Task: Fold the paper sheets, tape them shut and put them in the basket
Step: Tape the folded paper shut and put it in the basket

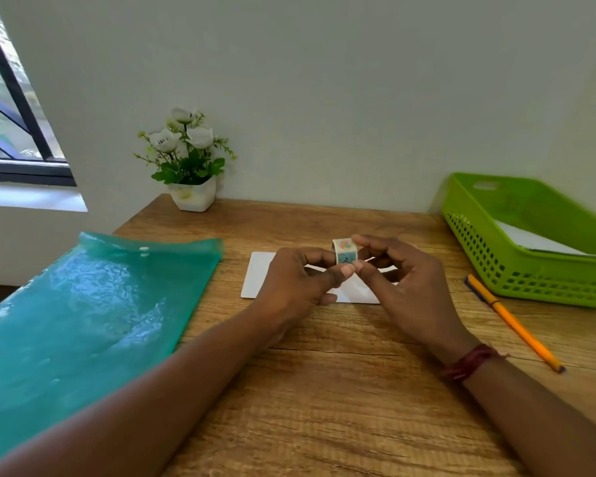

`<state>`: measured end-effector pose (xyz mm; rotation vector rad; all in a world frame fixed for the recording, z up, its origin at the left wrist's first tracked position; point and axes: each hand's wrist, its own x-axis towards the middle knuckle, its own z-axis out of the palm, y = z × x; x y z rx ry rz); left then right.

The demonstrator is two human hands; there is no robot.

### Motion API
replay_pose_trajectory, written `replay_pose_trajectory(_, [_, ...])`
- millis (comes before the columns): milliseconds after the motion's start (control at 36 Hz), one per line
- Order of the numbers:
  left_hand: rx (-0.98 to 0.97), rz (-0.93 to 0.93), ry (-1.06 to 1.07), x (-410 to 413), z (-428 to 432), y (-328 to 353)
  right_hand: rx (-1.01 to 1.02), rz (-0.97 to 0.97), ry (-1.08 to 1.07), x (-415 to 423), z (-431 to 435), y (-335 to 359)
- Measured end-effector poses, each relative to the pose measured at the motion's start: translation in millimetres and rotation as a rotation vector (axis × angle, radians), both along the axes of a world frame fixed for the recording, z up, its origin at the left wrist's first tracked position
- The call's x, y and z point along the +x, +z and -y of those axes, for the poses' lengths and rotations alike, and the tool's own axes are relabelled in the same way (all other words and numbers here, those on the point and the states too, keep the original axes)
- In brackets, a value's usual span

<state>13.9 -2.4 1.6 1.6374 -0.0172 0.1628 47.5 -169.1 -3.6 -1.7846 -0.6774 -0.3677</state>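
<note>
Presently we list tape [344, 251]: likely light, tacky, pinched by left grip [298, 282] and right grip [405, 275]; best held by its rim.

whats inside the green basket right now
White paper lies inside the green basket. The near wall and frame edge hide the rest, so the number of sheets cannot be told.
</note>
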Motion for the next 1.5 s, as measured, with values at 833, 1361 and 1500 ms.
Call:
replay_pose_trajectory(833, [0.259, 0.153, 0.137, 7.1, -1.9, -10.1, 0.054, -0.094, -0.022, 0.0, -5.6, -1.4])
replay_pose_trajectory(1361, [0.235, 0.148, 0.119, 2.9, 1.3, -6.4, 0.132, -0.104, -0.035, -1.0, -6.9, 1.6])
replay_pose_trajectory(1500, [0.27, 0.178, 0.152, 3.5, 0.5, -8.0, 0.152, -0.125, -0.022, -2.2, -8.8, 1.4])
